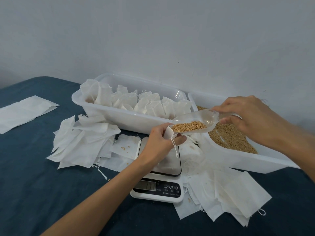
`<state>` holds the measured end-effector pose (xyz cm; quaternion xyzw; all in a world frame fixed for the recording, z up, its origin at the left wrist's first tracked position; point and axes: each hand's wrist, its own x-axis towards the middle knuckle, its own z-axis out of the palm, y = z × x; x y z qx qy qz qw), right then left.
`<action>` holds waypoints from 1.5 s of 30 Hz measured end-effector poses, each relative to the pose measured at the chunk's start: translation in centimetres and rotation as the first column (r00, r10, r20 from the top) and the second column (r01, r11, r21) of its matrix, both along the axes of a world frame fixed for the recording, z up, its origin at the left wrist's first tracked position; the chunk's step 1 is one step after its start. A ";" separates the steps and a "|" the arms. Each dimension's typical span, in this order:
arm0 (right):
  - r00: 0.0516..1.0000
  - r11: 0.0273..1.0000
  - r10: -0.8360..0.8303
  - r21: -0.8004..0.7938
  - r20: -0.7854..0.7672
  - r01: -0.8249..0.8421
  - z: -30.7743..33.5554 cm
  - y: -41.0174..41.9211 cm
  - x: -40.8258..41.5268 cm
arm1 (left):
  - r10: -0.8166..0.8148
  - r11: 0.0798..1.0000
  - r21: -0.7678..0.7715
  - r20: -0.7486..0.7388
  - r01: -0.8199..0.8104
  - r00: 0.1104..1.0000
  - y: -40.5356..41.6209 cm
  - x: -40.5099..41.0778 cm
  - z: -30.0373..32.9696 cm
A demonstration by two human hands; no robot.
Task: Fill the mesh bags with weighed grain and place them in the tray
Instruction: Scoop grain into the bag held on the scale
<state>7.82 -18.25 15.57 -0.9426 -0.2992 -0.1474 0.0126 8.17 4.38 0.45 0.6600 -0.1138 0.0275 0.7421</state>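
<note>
The filling step is in hand. The left hand (pixel 159 140) pinches a mesh bag (pixel 168 132) open above the scale (pixel 159 176), while the right hand (pixel 247 118) grips the handle of a clear scoop (pixel 196 121) loaded with grain (pixel 188 126), its lip touching the bag's mouth. Next the scoop must tip gently so the grain slides in without spilling (a few kernels already lie on the loose bags nearby). The display is too blurred to read. The tray (pixel 119 114) of filled bags sits just behind, the grain bin (pixel 247 160) beside it to the right; empty bags (pixel 81 142) crowd both sides of the scale, leaving little bare table close by.
</note>
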 end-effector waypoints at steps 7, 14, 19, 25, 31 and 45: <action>1.000 1.000 -0.020 0.004 -0.003 0.020 0.2 0.1 -0.2 | -0.005 1.000 -0.006 0.000 0.005 1.000 0.0 -0.1 0.0; 0.999 0.999 -0.040 -0.004 -0.010 0.040 0.2 0.3 -0.2 | 0.003 1.000 -0.006 -0.013 -0.003 1.000 -0.1 -0.2 0.0; 0.999 0.999 -0.036 -0.016 -0.010 0.035 0.2 0.4 -0.3 | 0.005 1.000 -0.005 -0.008 -0.005 1.000 -0.1 -0.2 0.1; 0.999 0.999 -0.042 -0.024 0.003 0.042 0.2 0.4 -0.2 | 0.004 1.000 -0.008 -0.006 -0.004 1.000 -0.1 -0.3 0.2; 0.999 0.998 -0.046 -0.037 0.012 0.046 0.3 0.4 -0.2 | -0.005 1.000 -0.018 -0.011 0.005 1.000 -0.1 -0.3 0.3; 0.998 0.997 -0.058 -0.042 0.019 0.059 0.3 0.7 -0.4 | -0.004 1.000 -0.018 -0.008 0.004 1.000 0.1 0.0 0.1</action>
